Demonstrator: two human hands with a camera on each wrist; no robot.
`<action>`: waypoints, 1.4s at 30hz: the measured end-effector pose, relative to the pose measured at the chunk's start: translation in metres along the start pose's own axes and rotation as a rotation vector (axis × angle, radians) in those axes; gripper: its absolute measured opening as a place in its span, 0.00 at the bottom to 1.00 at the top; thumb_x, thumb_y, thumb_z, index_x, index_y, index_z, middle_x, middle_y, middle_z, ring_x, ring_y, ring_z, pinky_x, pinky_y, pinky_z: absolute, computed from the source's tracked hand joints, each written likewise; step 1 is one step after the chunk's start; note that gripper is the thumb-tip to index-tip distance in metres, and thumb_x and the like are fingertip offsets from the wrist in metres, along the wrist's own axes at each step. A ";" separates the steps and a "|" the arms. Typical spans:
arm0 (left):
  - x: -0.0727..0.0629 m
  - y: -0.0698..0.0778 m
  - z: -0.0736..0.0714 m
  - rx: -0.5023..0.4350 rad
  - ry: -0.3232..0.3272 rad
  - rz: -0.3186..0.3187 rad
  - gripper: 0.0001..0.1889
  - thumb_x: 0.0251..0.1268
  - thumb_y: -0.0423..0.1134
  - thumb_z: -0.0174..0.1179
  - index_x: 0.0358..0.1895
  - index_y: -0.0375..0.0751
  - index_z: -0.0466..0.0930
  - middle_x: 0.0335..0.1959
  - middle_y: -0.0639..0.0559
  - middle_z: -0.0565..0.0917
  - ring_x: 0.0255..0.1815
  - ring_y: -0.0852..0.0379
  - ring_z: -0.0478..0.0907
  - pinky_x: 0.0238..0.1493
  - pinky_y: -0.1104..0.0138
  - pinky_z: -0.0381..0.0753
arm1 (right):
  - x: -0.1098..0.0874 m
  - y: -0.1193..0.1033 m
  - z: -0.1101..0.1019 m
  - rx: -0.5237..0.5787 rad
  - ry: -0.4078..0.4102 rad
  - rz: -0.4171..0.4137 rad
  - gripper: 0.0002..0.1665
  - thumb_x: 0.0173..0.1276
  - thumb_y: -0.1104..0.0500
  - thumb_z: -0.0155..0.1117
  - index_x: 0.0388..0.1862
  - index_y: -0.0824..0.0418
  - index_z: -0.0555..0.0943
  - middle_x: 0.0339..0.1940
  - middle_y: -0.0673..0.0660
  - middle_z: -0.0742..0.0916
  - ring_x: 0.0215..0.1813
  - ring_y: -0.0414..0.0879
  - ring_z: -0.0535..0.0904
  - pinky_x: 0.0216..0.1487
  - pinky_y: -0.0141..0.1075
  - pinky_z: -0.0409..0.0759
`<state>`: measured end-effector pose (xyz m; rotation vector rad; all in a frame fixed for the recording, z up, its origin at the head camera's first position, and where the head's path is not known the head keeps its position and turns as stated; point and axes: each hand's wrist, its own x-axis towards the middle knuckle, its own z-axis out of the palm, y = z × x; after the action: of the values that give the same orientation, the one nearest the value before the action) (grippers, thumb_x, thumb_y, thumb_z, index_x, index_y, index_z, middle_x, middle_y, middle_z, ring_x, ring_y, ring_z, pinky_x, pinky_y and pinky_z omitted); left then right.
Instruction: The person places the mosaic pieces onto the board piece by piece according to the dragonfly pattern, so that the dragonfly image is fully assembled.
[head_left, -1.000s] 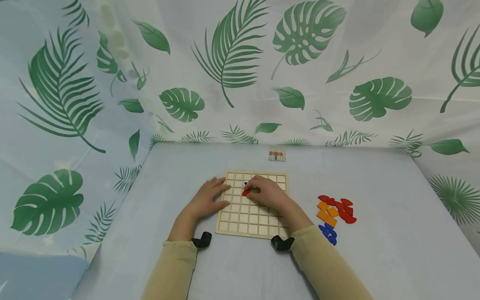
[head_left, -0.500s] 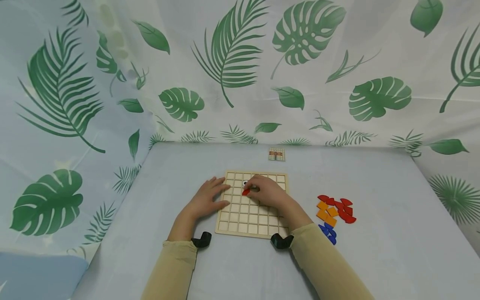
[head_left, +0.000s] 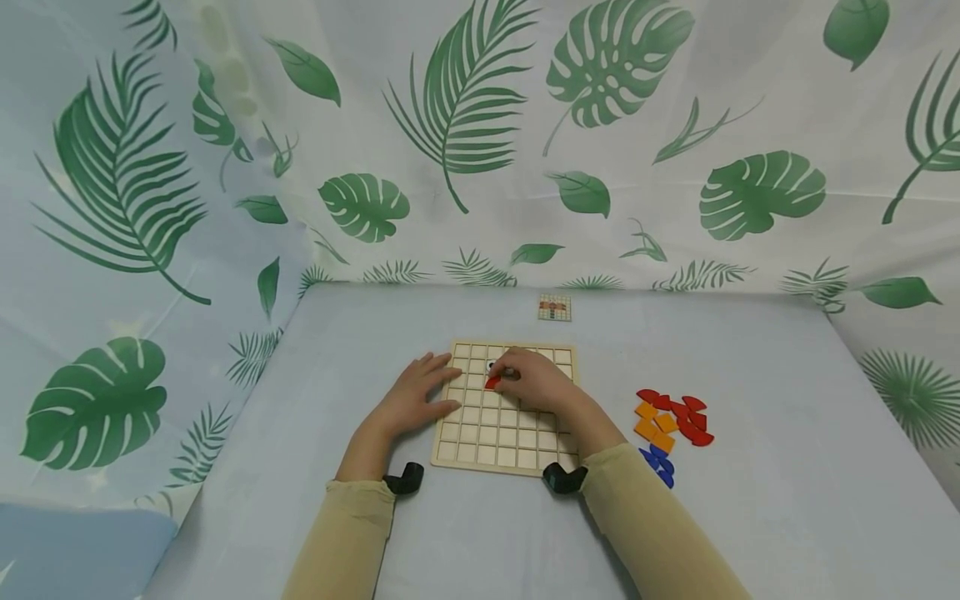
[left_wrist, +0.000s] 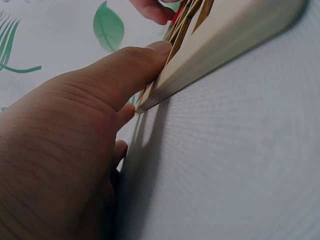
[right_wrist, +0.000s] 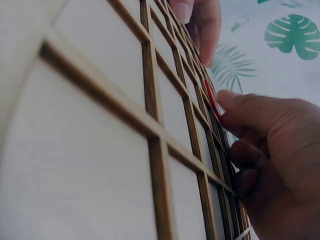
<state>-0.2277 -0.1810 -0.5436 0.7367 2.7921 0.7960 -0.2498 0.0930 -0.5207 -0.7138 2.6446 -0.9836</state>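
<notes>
A square wooden grid board (head_left: 468, 435) lies on the table in the head view. My left hand (head_left: 414, 394) rests at its left edge with fingers spread; in the left wrist view the thumb (left_wrist: 132, 70) lies on the frame. Over an upper square, my right hand (head_left: 536, 383) pinches a flat red piece (head_left: 492, 383) with curled fingers. The right wrist view has the thumb against this red piece (right_wrist: 212, 100), down at the grid. Just above it sits a white piece with a black dot (head_left: 491, 366), partly hidden by the right fingers.
Loose red pieces (head_left: 694, 403), orange squares (head_left: 645, 429) and blue pieces (head_left: 660, 467) lie in a group right of the board. A small pattern card (head_left: 555, 307) lies behind the board. Leaf-printed cloth (head_left: 480, 225) rises behind the table and at the sides.
Both hands hold nearly the same positions. The right fingers have shifted very slightly at the red piece, and a bit more of it shows.
</notes>
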 end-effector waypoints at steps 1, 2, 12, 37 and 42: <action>0.000 0.000 0.000 -0.002 -0.001 -0.001 0.31 0.67 0.55 0.61 0.71 0.52 0.69 0.80 0.50 0.57 0.82 0.44 0.45 0.82 0.50 0.41 | 0.000 0.000 -0.002 0.008 -0.001 0.003 0.08 0.71 0.52 0.64 0.47 0.43 0.84 0.50 0.44 0.83 0.50 0.43 0.79 0.55 0.43 0.79; 0.000 0.000 0.000 -0.001 -0.002 -0.002 0.31 0.67 0.55 0.61 0.71 0.52 0.69 0.80 0.51 0.57 0.82 0.44 0.45 0.82 0.50 0.40 | -0.001 0.000 -0.003 0.017 -0.001 0.006 0.09 0.72 0.52 0.63 0.48 0.44 0.84 0.50 0.44 0.83 0.49 0.43 0.78 0.54 0.43 0.79; -0.001 0.003 -0.001 0.001 -0.001 0.003 0.31 0.67 0.54 0.62 0.71 0.51 0.69 0.80 0.50 0.57 0.82 0.44 0.45 0.82 0.49 0.41 | -0.016 0.006 -0.035 0.051 0.044 0.035 0.13 0.74 0.52 0.60 0.53 0.50 0.83 0.50 0.49 0.85 0.44 0.44 0.79 0.45 0.40 0.80; 0.000 0.002 0.001 0.023 0.002 0.023 0.31 0.67 0.53 0.62 0.71 0.49 0.69 0.79 0.47 0.58 0.81 0.41 0.47 0.81 0.46 0.43 | -0.156 0.069 -0.135 -0.063 0.181 0.260 0.21 0.72 0.43 0.60 0.57 0.51 0.80 0.41 0.55 0.80 0.41 0.50 0.73 0.33 0.34 0.79; 0.000 0.003 0.000 0.021 0.003 0.028 0.31 0.67 0.53 0.62 0.71 0.49 0.69 0.79 0.46 0.58 0.81 0.40 0.47 0.81 0.46 0.43 | -0.181 0.086 -0.139 -0.050 0.190 0.318 0.23 0.73 0.42 0.58 0.59 0.53 0.79 0.44 0.58 0.80 0.45 0.53 0.73 0.35 0.35 0.80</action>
<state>-0.2261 -0.1789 -0.5426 0.7802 2.8031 0.7750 -0.1781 0.3195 -0.4656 -0.2031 2.8333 -0.9370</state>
